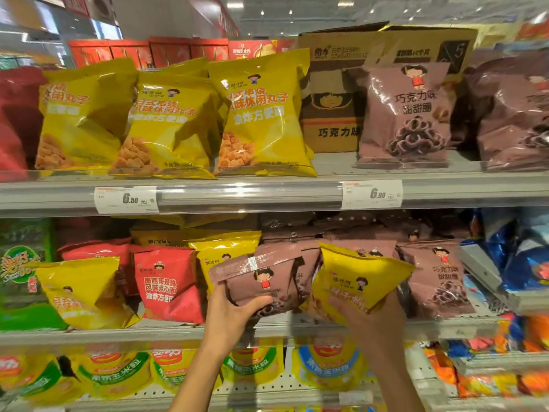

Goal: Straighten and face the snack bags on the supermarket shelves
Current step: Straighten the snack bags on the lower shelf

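On the middle shelf (pixel 166 333) my left hand (pixel 234 313) grips a brown chocolate snack bag (pixel 261 281) from below, thumb curled over its front. Beside it my right hand (pixel 368 319) grips a yellow snack bag (pixel 356 278) by its lower part, tilted, in front of the brown bags. Another brown bag (pixel 436 281) stands upright to the right. A red bag (pixel 166 283) and a leaning yellow bag (pixel 80 292) stand to the left. On the upper shelf (pixel 252 197), three yellow bags (pixel 261 114) face forward, with a brown bag (pixel 404 114) further right.
A cardboard carton (pixel 332 93) stands behind the upper-shelf bags. Price tags (pixel 126 200) sit on the upper shelf's rail. Blue bags (pixel 523 263) crowd the right side, a green pack (pixel 23 272) the left. The bottom shelf holds yellow corn snack bags (pixel 252 364).
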`<state>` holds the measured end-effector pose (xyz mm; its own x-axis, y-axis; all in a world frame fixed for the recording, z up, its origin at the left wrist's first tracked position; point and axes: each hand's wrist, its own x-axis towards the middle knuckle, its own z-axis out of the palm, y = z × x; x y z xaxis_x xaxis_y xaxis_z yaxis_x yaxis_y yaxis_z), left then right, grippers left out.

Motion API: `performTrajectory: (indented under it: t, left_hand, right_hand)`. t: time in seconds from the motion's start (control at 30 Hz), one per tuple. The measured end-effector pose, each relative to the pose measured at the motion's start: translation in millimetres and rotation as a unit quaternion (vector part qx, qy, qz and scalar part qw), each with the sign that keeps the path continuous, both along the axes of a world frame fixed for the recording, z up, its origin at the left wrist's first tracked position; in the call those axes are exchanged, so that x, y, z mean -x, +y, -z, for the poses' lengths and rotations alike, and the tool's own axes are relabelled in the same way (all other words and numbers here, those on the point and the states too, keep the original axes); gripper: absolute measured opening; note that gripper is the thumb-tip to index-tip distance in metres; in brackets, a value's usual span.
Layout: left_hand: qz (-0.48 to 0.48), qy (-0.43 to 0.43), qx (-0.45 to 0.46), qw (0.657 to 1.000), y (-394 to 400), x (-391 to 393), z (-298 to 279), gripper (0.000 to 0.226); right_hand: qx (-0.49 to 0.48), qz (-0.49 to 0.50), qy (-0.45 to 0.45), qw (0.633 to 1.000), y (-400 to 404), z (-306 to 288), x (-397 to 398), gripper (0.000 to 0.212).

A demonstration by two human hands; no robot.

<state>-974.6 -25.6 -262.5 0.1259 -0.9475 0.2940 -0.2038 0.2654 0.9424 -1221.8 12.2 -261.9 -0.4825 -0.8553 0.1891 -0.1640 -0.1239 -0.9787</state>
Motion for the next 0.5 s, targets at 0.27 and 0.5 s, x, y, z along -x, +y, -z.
performTrajectory:
  t: [0.27, 0.5]
  left_hand:
    - [0.046, -0.011, -0.043, 0.998, -9, 54, 12, 0.069]
    - [0.095, -0.085, 0.004, 0.992, -11, 73, 4, 0.063]
  right_hand:
    - [0.002, 0.07, -0.055, 0.996, 32, 4, 55, 0.071]
    - [-0.01, 0.062, -0.059, 0.996, 47, 13, 65, 0.068]
